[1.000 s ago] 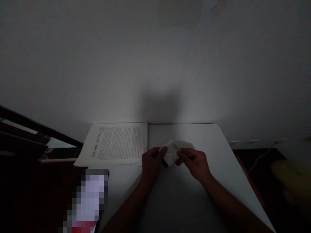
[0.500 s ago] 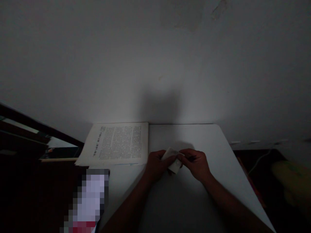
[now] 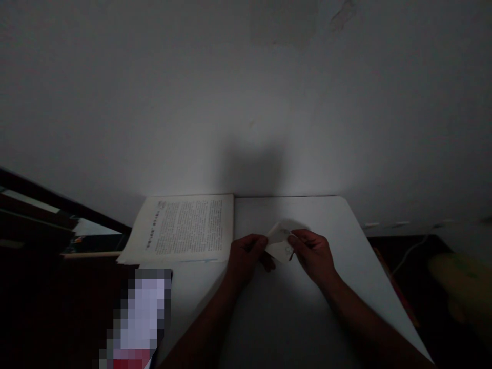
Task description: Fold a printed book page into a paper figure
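Note:
A small piece of folded white paper (image 3: 279,245) with faint printed marks is held between my two hands, just above the white table (image 3: 284,318). My left hand (image 3: 248,254) pinches its left corner between thumb and fingers, with some fingertips showing beneath. On the other side, my right hand (image 3: 312,252) pinches the right corner, thumb on top. A fold or flap crosses the middle of the paper. The dim light hides the finer creases.
A stack of printed pages (image 3: 188,225) lies at the table's back left, against the wall (image 3: 246,92). A phone (image 3: 140,312) with a blurred screen rests at the left edge. Right of the table are a pale cable (image 3: 411,253) and a yellowish object (image 3: 461,287).
My hands have moved slightly apart, and the paper between them has turned and opened out wider. Both hands still pinch it. The pages and phone stay in place.

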Tool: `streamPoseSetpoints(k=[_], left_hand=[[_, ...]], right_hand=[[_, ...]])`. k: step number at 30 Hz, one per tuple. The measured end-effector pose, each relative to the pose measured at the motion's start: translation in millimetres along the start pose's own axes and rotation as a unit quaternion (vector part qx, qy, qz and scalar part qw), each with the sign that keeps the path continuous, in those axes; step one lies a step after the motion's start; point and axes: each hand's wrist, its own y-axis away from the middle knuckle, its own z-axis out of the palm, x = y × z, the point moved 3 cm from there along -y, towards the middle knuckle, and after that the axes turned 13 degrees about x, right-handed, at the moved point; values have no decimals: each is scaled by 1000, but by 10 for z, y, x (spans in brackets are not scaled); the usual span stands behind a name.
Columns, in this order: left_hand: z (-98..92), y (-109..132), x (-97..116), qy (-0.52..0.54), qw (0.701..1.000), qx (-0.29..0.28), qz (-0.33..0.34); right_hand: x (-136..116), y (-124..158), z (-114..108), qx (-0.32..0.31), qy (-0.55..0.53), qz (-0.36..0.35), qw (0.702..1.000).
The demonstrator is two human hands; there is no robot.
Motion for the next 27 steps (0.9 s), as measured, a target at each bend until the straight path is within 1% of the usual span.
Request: streamPoseSetpoints(k=[4, 7, 11, 13, 16, 20, 23, 25, 27], left_hand=[[-58, 26, 56, -97, 989, 71, 87], [-74, 46, 71, -169, 972, 95, 129], [-84, 61, 66, -222, 957, 103, 155], [-91, 61, 56, -235, 953, 104, 160], [-92, 54, 37, -264, 943, 101, 178], [-77, 50, 33, -314, 916, 99, 230], [-69, 52, 36, -320, 915, 84, 232], [-74, 53, 36, -305, 925, 76, 212], [-84, 52, 28, -272, 942, 75, 182]], right_hand=[[40, -11, -16, -3, -17, 6, 1000], [-1, 5, -6, 10, 17, 2, 1000], [-96, 47, 26, 35, 97, -19, 994], [-121, 62, 38, 39, 116, -26, 992], [-124, 59, 39, 40, 115, -30, 992], [-119, 36, 28, 38, 105, -29, 993], [-126, 39, 28, 38, 116, -33, 992], [-129, 52, 34, 43, 131, -43, 989], [-129, 69, 39, 52, 145, -57, 986]])
